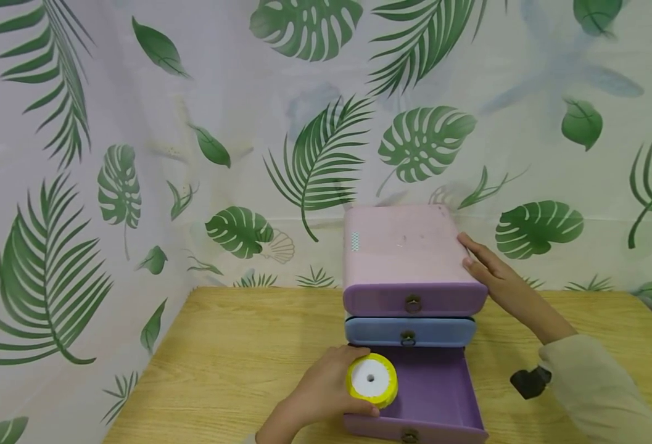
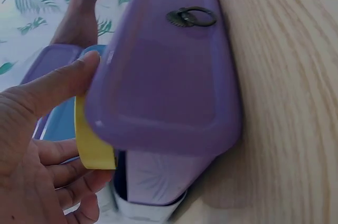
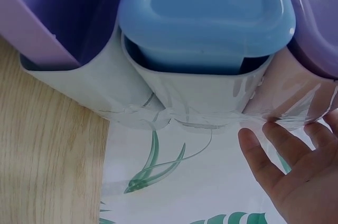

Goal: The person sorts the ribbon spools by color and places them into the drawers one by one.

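Observation:
My left hand (image 1: 326, 383) grips a yellow ribbon spool (image 1: 371, 377) with a white face and a small centre hole. The spool is over the left side of the pulled-out purple bottom drawer (image 1: 433, 388). In the left wrist view, thumb and fingers span the spool's yellow edge (image 2: 95, 139), beside the drawer front (image 2: 163, 81). My right hand (image 1: 492, 274) rests against the right side of the small drawer unit (image 1: 398, 246), fingers extended. In the right wrist view its fingertips (image 3: 248, 138) are at the unit's side wall.
The blue middle drawer (image 1: 411, 332) and purple top drawer (image 1: 381, 300) are pushed in, each with a ring pull. A wooden table (image 1: 237, 357) bears the unit. Behind it hangs a leaf-printed sheet (image 1: 326, 80). A black device (image 1: 530, 382) is at the right wrist.

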{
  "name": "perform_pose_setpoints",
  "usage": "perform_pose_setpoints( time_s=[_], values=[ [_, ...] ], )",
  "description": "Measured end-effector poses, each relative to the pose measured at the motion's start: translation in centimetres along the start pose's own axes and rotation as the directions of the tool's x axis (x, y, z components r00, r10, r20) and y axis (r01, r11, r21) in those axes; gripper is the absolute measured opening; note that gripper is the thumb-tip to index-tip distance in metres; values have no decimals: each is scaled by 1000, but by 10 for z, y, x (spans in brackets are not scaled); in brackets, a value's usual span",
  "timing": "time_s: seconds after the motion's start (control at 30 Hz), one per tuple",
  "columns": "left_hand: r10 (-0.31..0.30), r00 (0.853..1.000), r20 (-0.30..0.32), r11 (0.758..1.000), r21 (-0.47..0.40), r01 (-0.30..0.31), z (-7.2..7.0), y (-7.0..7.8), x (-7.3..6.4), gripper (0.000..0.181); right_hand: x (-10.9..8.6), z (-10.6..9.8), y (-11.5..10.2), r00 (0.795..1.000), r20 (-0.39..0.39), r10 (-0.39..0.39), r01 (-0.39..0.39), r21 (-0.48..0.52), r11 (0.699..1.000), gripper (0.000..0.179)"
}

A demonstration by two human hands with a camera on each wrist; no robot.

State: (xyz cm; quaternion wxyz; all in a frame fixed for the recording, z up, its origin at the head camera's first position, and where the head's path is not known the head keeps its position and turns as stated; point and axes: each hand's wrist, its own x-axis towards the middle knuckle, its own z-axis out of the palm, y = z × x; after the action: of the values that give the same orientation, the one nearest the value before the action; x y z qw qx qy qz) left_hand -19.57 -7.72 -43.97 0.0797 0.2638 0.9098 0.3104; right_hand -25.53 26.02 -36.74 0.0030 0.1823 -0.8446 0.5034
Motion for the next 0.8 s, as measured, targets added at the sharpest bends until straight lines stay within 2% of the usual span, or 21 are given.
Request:
perform_pose_setpoints(
  time_s=[0.1, 0.23, 0.37, 0.43, 0.5, 0.6, 0.7, 0.8],
  values=[
    [25, 999, 31, 998, 50, -27, 6, 2, 7, 87, 0, 0, 0, 1000, 1, -2, 2, -2, 1000, 63],
    [15, 998, 65, 999, 33, -18, 8, 3, 10, 84, 0, 0, 0, 1000, -2, -9, 9, -9, 1000, 63],
    [15, 998, 56, 997, -77, -11, 4, 3, 4, 70, 0, 0, 2, 1000, -8, -13, 13, -16, 1000, 62],
    [27, 998, 59, 982, -188, -15, -1, 4, -4, 60, -1, 0, 2, 1000, -13, -12, 11, -20, 1000, 62],
    [43, 996, 81, 953, -303, -17, -8, 5, -15, 52, 0, -1, 2, 1000, -15, -10, 10, -21, 1000, 63],
    [71, 982, 173, 878, -479, 21, -17, 7, -33, 40, 0, -2, 3, 1000, -19, -4, 4, -33, 999, 62],
    [111, 951, 289, 806, -586, 84, -22, 9, -47, 33, 0, -2, 3, 1000, -15, 0, -1, -32, 999, 62],
    [156, 909, 387, 728, -667, 159, -20, 7, -59, 32, 0, -2, 3, 1000, -10, -5, 4, -24, 1000, 61]
  ],
)
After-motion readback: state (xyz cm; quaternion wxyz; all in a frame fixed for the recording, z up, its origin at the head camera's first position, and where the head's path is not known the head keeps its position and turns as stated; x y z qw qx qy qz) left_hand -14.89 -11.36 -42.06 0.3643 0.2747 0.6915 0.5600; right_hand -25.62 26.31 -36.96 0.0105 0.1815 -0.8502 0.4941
